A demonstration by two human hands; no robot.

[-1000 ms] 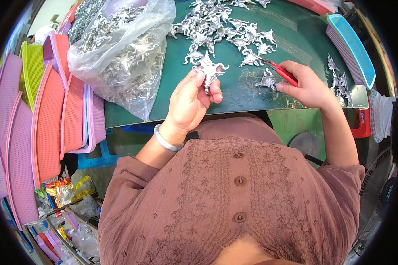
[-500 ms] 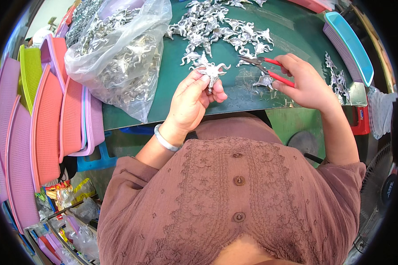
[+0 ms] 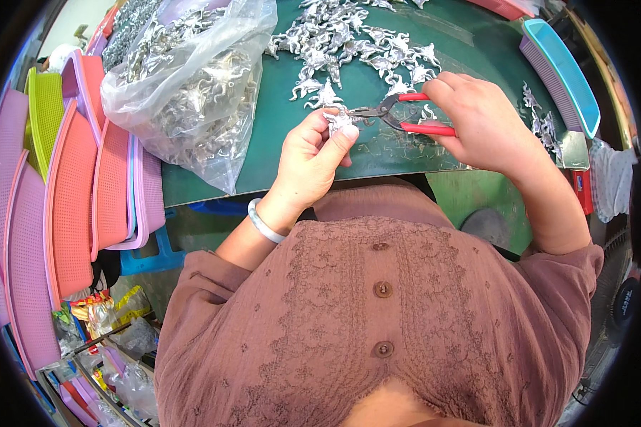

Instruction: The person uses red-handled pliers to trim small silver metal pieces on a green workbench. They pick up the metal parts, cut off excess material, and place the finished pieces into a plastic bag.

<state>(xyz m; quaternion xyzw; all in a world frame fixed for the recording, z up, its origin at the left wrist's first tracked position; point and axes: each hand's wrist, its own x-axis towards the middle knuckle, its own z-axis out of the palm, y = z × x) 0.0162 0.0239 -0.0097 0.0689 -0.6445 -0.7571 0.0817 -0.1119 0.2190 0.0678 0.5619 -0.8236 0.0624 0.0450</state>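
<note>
1. L hand: fingers pinch a piece, thumb in front. Piece = silvery metal, shiny & lumpy, partly hidden by thumb; held up over desk nr its front edge.
2. R hand: fingers curled round the red handles of pliers, which are spread apart. Handles smooth; head dark metal w/ pointed tips. Tips reach top of piece; can't tell if they bite.
3. Desk: flat, dark green, glossy, a bit scuffed.
4. Pile of similar silvery pieces on far part of desk, w/ curled arms, tangled & overlapping. A loose piece lies nr pliers, partly covered by them.
5. L of pile: bag, clear crinkled plastic, bulging w/ more silvery pieces; takes up L side of desk.
6. R side of desk: small cluster of silvery bits, beyond R hand; next to it, turquoise basket, long w/ rounded corners.
7. Far L: stacked baskets, mesh-textured plastic in coral, lilac & lime, crowding that side.
8. L wrist: bangle, pale, smooth, rigid. Shirt: brown, crinkly, embroidered, round buttons.
9. Lower R: fan, dark hub, wire guard.
</note>
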